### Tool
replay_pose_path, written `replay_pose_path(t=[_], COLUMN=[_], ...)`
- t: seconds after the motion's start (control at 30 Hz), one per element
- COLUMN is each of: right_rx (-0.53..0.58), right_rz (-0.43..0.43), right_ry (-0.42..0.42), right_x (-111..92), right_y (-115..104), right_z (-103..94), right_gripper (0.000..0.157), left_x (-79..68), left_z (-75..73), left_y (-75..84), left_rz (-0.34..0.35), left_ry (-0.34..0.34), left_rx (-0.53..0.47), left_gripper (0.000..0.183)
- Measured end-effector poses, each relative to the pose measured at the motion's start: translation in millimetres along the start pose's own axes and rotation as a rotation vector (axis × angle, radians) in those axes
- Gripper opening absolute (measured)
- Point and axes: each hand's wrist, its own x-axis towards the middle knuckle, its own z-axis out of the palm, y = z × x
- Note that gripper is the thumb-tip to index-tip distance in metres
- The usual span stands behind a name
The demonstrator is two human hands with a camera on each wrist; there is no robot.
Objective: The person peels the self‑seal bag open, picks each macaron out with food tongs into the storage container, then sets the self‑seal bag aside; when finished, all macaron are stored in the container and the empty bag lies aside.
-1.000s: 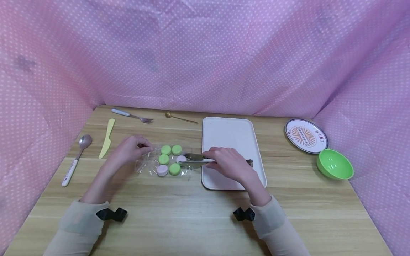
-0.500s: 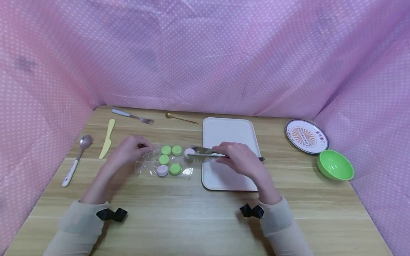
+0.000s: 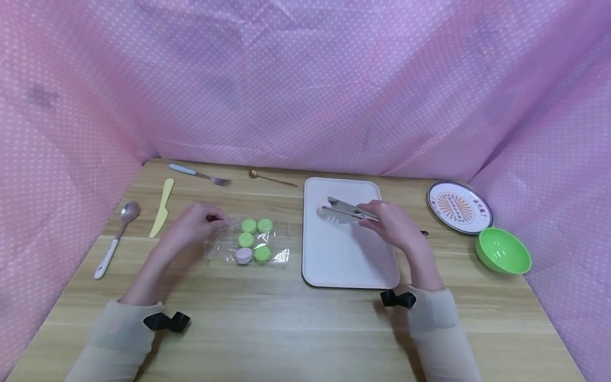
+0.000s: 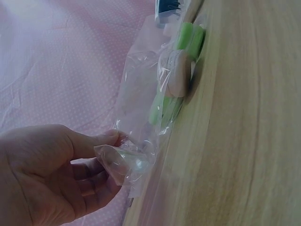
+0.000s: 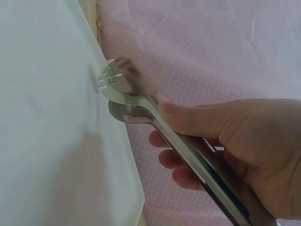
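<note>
With thumb and fingertips, my left hand (image 3: 197, 225) pinches the left end of a clear plastic bag (image 4: 136, 84). Several green macarons (image 3: 249, 226) and one lilac macaron (image 3: 243, 255) lie in or on the bag. My right hand (image 3: 395, 225) grips metal serving tongs (image 3: 355, 210), which have a slotted, fork-like tip and a spoon-like tip. Between those tips is a pale macaron (image 5: 124, 84), partly covered by them. The tongs' tips are over the upper part of the white tray (image 3: 348, 265).
At the left lie a spoon (image 3: 112, 252), a yellow plastic knife (image 3: 163, 207) and a fork (image 3: 200, 174). A small gold spoon (image 3: 272, 178) is near the back edge. To the right are a patterned plate (image 3: 434, 196) and a green bowl (image 3: 503, 252). Pink dotted cloth (image 3: 305, 95) surrounds the table.
My right hand has moved right with the tongs, carrying the pale macaron from the bag to above the tray. My left hand has stayed at the bag's end.
</note>
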Motion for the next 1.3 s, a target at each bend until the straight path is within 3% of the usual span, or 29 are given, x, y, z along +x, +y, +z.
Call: replay_pose_path(t=[0.2, 0.53, 1.3], right_rx=[-0.024, -0.050, -0.032], right_rz=[0.028, 0.050, 0.045], right_ry=[0.005, -0.002, 0.005], right_x=[2.4, 6.3, 2.8], right_y=[9.3, 7.1, 2.6], right_z=[5.1, 10.2, 2.2], right_gripper=[0.038, 0.038, 0.038], left_x=[-0.4, -1.6, -1.1], left_z=[-0.5, -1.3, -0.9], left_y=[1.4, 4.8, 0.9], left_rz=[-0.009, -0.003, 0.005], left_ry=[-0.004, 0.008, 0.003], left_rx=[0.002, 0.004, -0.016], left_gripper=[0.007, 0.008, 0.007])
